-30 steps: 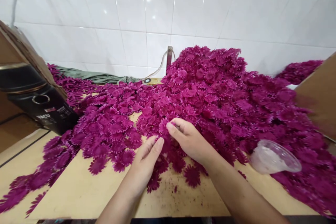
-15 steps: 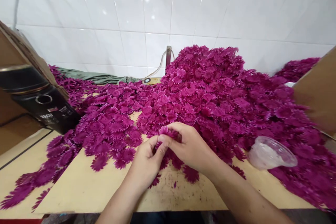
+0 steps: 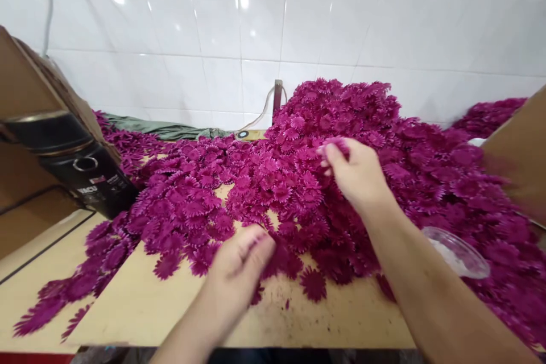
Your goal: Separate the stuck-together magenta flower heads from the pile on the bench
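Observation:
My right hand [image 3: 358, 173] is over the tall heap of magenta artificial flowers [image 3: 294, 176], thumb and fingers pinched on one magenta flower head [image 3: 336, 143]. Most of that flower is hidden by the fingers. Closer to me, my left hand [image 3: 243, 256] is closed above the front of the pile, its thumb pressed against the curled fingers. A little magenta shows by its thumb, but what it holds, if anything, I cannot make out. Between the hands, near the board's front, lies a single flower [image 3: 313, 284].
A clear plastic tub [image 3: 458, 256] with whitish contents stands right of my right forearm. On the left a black flask [image 3: 85, 165] leans by a cardboard box [image 3: 25, 79]. Another cardboard piece [image 3: 518, 159] stands at the right. A white tiled wall [image 3: 205, 23] closes the back.
My hands have parted from together around one flower. The right hand has moved up and away over the heap; the left stays low near the front. The view has shifted slightly.

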`<state>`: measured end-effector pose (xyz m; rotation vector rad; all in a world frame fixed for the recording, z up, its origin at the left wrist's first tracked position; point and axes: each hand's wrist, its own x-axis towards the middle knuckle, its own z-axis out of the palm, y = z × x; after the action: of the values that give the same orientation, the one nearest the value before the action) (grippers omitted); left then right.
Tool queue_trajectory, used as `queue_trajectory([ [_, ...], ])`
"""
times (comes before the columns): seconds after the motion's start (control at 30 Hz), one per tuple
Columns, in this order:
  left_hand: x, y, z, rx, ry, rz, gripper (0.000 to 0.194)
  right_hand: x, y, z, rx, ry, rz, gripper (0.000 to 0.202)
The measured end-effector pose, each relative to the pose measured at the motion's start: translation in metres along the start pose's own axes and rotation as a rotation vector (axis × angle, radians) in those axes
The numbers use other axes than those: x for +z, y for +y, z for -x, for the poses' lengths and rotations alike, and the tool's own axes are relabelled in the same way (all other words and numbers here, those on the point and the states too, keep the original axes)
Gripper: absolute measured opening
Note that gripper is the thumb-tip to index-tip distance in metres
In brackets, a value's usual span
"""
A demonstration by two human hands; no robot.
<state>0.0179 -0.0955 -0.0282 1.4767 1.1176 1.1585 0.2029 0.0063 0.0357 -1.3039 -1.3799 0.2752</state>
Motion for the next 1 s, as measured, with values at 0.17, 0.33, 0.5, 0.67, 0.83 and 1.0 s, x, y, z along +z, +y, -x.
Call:
queue_trajectory([
  [0.17,-0.011,-0.008,-0.021,0.038,0.074,-0.035,0.025,0.008,-0.003,0.036,0.042,-0.281,0.043,0.012],
  [0.33,-0.012,-0.014,-0.023,0.061,0.097,-0.115,0.016,0.018,0.013,0.061,0.183,-0.513,-0.066,0.016],
  [0.5,-0.002,-0.01,-0.03,0.086,0.006,-0.128,0.032,0.024,0.008,0.076,0.225,-0.665,-0.257,0.024],
  [0.67,0.0,-0.009,-0.037,0.075,0.021,-0.052,0.014,0.03,0.008,0.084,0.414,-0.708,-0.469,0.041],
  [0.83,-0.027,-0.012,-0.043,-0.012,0.263,0.056,0.018,0.014,0.022,0.076,0.374,-0.533,-0.286,0.045],
  [1.0,-0.025,-0.01,-0.049,-0.138,0.17,-0.02,0.038,0.005,0.024,0.068,-0.057,-0.279,0.206,0.019],
])
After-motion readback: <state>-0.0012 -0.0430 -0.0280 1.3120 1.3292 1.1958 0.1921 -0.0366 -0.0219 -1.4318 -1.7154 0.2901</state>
